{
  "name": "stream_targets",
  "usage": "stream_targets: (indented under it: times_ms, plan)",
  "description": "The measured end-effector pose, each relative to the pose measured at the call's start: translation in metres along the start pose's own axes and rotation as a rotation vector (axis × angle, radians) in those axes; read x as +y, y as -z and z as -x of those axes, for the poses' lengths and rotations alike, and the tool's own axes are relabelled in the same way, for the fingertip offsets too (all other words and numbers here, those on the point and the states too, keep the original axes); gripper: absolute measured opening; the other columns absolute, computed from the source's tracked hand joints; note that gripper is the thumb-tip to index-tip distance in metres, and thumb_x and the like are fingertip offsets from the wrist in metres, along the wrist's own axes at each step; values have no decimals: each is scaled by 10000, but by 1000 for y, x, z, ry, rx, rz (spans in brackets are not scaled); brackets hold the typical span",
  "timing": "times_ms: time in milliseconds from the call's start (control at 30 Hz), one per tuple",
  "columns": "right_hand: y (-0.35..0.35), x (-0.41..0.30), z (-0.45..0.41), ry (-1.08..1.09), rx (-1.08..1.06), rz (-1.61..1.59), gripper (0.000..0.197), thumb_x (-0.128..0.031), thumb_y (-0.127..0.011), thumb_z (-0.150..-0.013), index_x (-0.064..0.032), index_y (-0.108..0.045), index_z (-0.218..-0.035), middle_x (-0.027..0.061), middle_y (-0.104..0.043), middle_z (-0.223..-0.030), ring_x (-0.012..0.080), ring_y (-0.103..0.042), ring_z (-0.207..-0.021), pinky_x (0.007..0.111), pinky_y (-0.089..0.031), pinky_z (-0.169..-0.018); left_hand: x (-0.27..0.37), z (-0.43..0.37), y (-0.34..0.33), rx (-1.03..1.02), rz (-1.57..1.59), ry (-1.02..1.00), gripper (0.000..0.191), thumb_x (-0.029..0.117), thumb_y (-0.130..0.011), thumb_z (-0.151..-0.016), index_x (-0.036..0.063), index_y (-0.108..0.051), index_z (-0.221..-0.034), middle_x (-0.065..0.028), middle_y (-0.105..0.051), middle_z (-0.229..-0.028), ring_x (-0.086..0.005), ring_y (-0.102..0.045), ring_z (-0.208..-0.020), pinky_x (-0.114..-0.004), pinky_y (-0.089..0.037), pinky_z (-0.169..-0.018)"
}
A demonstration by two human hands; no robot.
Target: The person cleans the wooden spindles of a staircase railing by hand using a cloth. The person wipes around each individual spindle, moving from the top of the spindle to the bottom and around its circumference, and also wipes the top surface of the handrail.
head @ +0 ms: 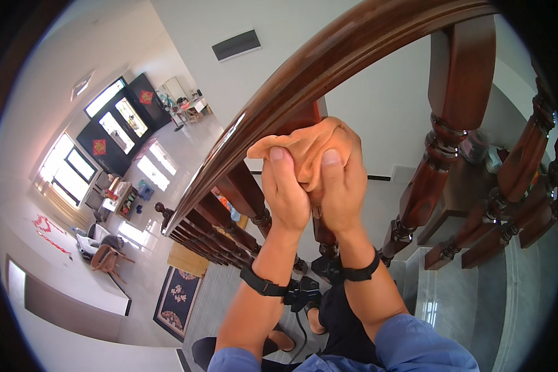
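An orange cloth [302, 144] is wrapped about the upper part of a dark red-brown wooden baluster [307, 116], just under the handrail [325, 60]. My left hand [286, 195] grips the cloth from the left, thumb pressed on its front. From the right, my right hand [344, 186] holds it too, thumb pointing up and fingers hidden behind the cloth. Below both hands the turned lower part of the same baluster shows between my wrists. Each wrist wears a black strap with a small black device.
A thicker turned baluster [455, 83] rises on the right, beside grey stone stairs [460, 283]. More balusters [214, 218] run down to the left. Far below lie a patterned mat [179, 297], a wooden chair [109, 260] and double doors [123, 123]. A cable hangs near my feet.
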State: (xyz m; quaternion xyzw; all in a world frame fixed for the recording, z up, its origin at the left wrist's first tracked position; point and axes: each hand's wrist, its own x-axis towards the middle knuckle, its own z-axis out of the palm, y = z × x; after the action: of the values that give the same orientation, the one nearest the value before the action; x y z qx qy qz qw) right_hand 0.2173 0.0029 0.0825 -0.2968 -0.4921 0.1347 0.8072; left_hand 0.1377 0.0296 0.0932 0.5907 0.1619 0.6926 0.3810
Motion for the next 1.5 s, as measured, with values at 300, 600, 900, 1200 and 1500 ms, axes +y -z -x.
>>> stream_targets:
  times_ms: [300,600,900,1200,1500]
  plan:
    - [44,67,73,-290,59,-152,379,-236,-474,-1022,54,-593,-1236,125,-625,-1202,194,-575,-1114,348,-445,-1021,-60,82,37,-142,-91,186,493,364,-330,-1135,-50,-562,-1269,-120,-617,-1217,-182,-569,-1126,-327,-442,-1009]
    - [74,103,126,-423,71,40,407,-216,-400,-980,50,-587,-1224,131,-627,-1203,204,-593,-1103,342,-452,-1015,-84,114,66,-128,-164,532,538,461,-438,-1102,-43,-523,-1269,-169,-601,-1297,-216,-571,-1200,-339,-441,-1027]
    - [71,73,162,-231,0,528,361,-209,-540,-1060,29,-524,-1331,136,-613,-1218,207,-598,-1121,349,-460,-1017,-76,122,82,-20,-454,560,419,386,-641,-1006,-24,-584,-1068,-126,-648,-881,-204,-608,-817,-359,-503,-768]
    - [-9,31,143,-409,-95,192,381,-150,-659,-964,19,-531,-1280,107,-630,-1154,165,-595,-1076,317,-492,-939,-27,94,130,538,-127,336,284,226,-709,-999,-11,-593,-1103,-40,-665,-1011,-93,-608,-921,-251,-507,-831]
    - [-88,48,70,-94,-24,82,482,-166,-585,-1025,61,-443,-1426,174,-506,-1464,273,-482,-1362,381,-349,-1164,-60,37,159,533,-243,203,331,287,-591,-1052,-29,-648,-1134,-117,-629,-1100,-240,-606,-1040,-371,-467,-951]
